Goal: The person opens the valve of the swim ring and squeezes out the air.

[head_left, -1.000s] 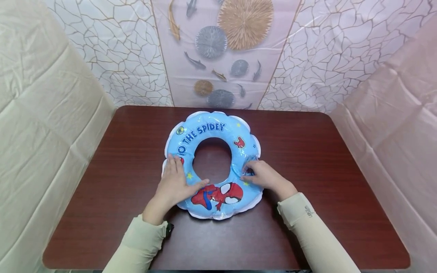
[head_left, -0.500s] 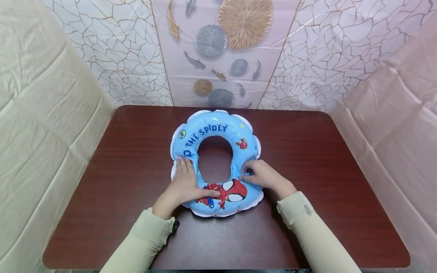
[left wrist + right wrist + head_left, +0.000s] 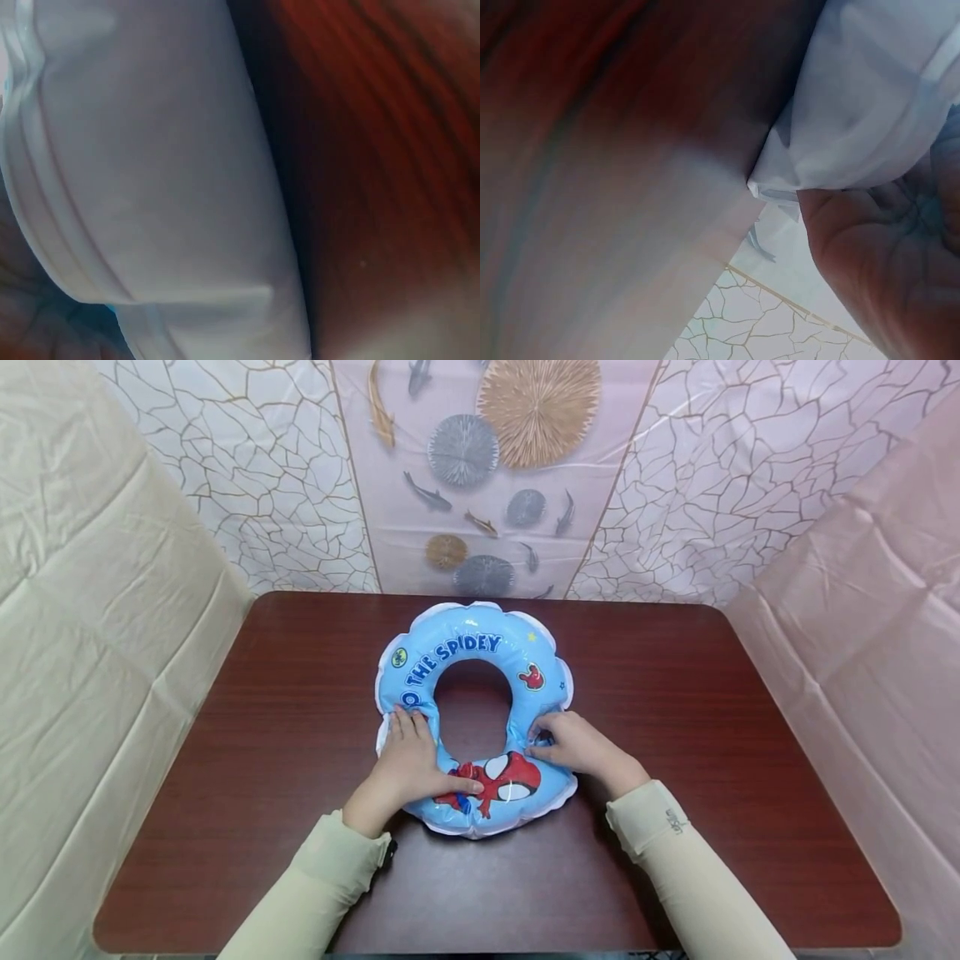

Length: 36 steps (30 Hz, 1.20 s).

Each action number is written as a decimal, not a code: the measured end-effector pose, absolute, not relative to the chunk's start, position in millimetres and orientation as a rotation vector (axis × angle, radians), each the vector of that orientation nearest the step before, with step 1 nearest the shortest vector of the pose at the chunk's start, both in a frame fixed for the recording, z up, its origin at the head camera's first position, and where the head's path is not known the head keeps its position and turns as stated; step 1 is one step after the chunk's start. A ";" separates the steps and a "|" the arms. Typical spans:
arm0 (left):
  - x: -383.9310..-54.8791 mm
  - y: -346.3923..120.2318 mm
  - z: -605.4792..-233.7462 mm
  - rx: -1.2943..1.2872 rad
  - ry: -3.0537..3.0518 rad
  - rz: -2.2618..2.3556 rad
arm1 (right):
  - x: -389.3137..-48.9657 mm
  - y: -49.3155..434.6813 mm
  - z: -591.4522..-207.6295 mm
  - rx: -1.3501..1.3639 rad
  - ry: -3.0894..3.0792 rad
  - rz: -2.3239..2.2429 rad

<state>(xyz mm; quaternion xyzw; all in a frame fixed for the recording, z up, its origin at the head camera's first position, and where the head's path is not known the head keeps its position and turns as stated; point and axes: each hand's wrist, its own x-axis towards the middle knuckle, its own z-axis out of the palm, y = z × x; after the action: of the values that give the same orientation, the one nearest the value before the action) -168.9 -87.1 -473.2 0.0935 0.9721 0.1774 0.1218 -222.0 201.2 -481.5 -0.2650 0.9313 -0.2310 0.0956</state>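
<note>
A light-blue inflated swim ring (image 3: 517, 631) with a red cartoon figure and blue lettering lies on the brown table. My left hand (image 3: 405, 764) presses down on its left side, fingers straight and thumb spread across the red figure. On the right side of the ring, my right hand (image 3: 581, 747) pinches at its surface with curled fingers; a dark spot shows between thumb and forefinger, too small to make out. The left wrist view holds the pale underside of the swim ring (image 3: 165, 165). In the right wrist view, my right hand (image 3: 885, 262) is against the ring's pale edge (image 3: 855, 112).
The dark wooden table (image 3: 262, 693) extends to both sides of the ring. Behind it stands a patterned wall covering (image 3: 277, 468). Beige fabric panels (image 3: 90, 610) close in the left and right sides.
My left hand has moved right and squeezed the ring's left side inward, so the hole looks narrower. My right hand has stayed nearly in place.
</note>
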 end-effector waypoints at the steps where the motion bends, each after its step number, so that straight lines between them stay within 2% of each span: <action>1: -169.2 -86.7 -473.1 0.272 2.839 0.513 | -222.0 200.7 -481.0 -0.778 2.758 -0.687; 36: -175.2 -80.4 -466.5 0.208 2.781 0.370 | -224.5 195.1 -478.4 -0.753 2.754 -0.671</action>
<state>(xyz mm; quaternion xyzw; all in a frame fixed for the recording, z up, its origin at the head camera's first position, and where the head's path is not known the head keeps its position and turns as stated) -175.2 -80.4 -466.5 0.0728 0.9752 0.1298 0.1636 -224.5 195.1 -478.4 -0.2554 0.9339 -0.2274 0.1041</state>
